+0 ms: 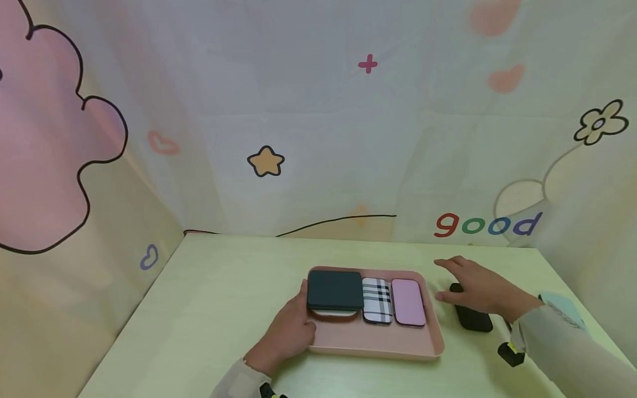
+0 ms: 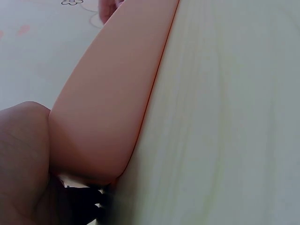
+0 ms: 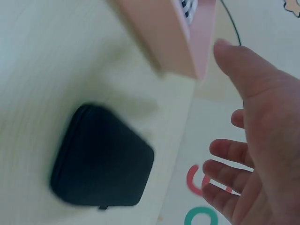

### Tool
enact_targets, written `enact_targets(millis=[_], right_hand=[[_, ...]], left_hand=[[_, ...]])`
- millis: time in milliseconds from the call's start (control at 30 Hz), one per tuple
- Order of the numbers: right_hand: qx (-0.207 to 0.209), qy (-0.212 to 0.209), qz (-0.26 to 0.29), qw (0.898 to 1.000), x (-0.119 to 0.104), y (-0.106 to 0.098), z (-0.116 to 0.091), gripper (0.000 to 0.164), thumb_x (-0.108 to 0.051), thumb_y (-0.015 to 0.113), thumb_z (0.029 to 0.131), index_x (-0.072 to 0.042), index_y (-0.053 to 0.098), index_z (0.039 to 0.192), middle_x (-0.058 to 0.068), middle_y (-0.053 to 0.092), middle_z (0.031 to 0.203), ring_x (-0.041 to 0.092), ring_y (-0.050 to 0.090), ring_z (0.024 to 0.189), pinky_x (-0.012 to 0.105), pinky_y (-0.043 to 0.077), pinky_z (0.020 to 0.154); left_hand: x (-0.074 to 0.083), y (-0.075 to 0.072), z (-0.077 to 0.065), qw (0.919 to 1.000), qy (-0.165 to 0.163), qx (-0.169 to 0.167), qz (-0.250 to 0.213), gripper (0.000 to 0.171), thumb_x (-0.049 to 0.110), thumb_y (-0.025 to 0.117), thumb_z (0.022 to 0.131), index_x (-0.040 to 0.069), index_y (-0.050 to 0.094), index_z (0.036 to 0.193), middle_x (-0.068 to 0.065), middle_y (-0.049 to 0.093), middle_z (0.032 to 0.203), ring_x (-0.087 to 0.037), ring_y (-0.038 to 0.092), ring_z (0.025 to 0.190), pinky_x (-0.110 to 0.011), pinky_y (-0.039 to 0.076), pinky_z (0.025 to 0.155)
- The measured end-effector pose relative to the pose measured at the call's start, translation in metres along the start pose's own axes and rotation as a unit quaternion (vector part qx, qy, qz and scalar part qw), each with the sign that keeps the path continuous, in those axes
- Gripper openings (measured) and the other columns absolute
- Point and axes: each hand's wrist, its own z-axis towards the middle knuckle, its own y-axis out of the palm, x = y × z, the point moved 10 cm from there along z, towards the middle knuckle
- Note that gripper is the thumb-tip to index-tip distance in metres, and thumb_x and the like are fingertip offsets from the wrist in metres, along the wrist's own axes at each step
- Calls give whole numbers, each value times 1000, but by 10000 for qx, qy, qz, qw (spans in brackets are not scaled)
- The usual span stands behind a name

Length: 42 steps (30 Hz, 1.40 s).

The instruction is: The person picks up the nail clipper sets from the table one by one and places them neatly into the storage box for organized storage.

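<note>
A pink tray [image 1: 373, 345] lies on the table, and my left hand [image 1: 288, 331] holds its left side near the front corner. From the left wrist view, the tray's outer wall [image 2: 108, 93] stretches away from the hand. Inside the tray are a dark green flat case [image 1: 335, 289] resting on a pale-edged item, a plaid rectangular case [image 1: 377, 301] and a pink rectangular case [image 1: 409, 303]. My right hand [image 1: 480, 287] hovers with fingers spread, above and beside a black zippered-looking case [image 3: 103, 159] to the right of the tray. Nothing is in its grasp.
A light teal flat item [image 1: 567, 309] lies at the table's right side, partly hidden by the right sleeve. A printed curtain [image 1: 308, 121] hangs behind the table [image 1: 209, 309] and along both sides.
</note>
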Motion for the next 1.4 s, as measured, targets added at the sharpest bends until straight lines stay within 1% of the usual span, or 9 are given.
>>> enact_targets(millis=[267, 400, 500, 567, 667, 800, 933, 1167, 1400], right_hand=[[-593, 199, 24, 9980, 28, 21, -16, 108, -69, 79, 68, -8, 43, 149, 25, 49, 142, 45, 53, 124, 64, 46, 95], [-1103, 408, 219, 9928, 44, 36, -24, 121, -68, 84, 59, -7, 37, 152, 29, 44, 145, 50, 47, 127, 71, 40, 95], [-1397, 603, 345, 9878, 56, 47, -29, 127, -65, 87, 54, -7, 34, 153, 32, 39, 148, 55, 41, 130, 76, 35, 96], [-1444, 653, 430, 9864, 61, 51, -31, 127, -63, 89, 53, -8, 34, 153, 32, 36, 150, 56, 39, 131, 77, 34, 96], [-1453, 755, 612, 9846, 63, 55, -30, 122, -58, 91, 56, -9, 35, 153, 29, 36, 152, 52, 41, 131, 74, 35, 99], [-1379, 836, 841, 9833, 62, 54, -25, 116, -53, 92, 59, -8, 36, 150, 26, 38, 153, 47, 43, 130, 71, 34, 103], [-1342, 938, 983, 9816, 61, 53, -23, 118, -52, 92, 58, -7, 36, 150, 27, 37, 153, 47, 42, 131, 71, 33, 103], [-1242, 973, 847, 9838, 64, 53, -24, 119, -55, 92, 56, -8, 38, 150, 26, 39, 152, 47, 44, 129, 72, 34, 102], [-1337, 1034, 863, 9818, 59, 53, -27, 120, -58, 92, 54, -6, 39, 149, 26, 41, 151, 48, 44, 130, 70, 33, 104]], left_hand=[[-2, 0, -3, 9999, -56, -20, -85, 85, 12, 52, 89, 3, 6, 161, -13, 27, 164, -29, 33, 147, -51, 34, 115], [-3, 1, -3, 9999, -82, -49, -103, 85, 12, 51, 89, 2, 5, 161, -13, 26, 164, -29, 33, 147, -50, 33, 115], [-3, 2, -2, 9999, -86, -63, -101, 86, 11, 51, 89, 2, 5, 161, -14, 27, 164, -29, 33, 147, -50, 34, 115], [-3, 2, -2, 9999, -69, -67, -97, 86, 11, 51, 88, 3, 5, 161, -14, 27, 164, -29, 34, 147, -50, 34, 115], [-1, 0, -2, 10000, -21, -49, -58, 86, 11, 52, 88, 2, 6, 160, -14, 28, 163, -30, 35, 146, -50, 34, 114], [1, -3, -1, 10000, 75, -3, -45, 86, 10, 51, 87, 1, 5, 160, -15, 27, 163, -29, 34, 147, -49, 34, 115], [2, -2, 1, 9999, 131, -13, -57, 86, 8, 50, 87, -1, 5, 160, -16, 26, 164, -29, 33, 147, -49, 33, 115], [2, -2, 1, 9999, 86, 9, -56, 87, 9, 51, 86, 0, 6, 160, -15, 27, 163, -29, 35, 146, -49, 34, 115], [0, -2, 0, 10000, 40, 20, -64, 88, 10, 53, 85, 2, 7, 160, -13, 28, 163, -27, 35, 146, -48, 34, 115]])
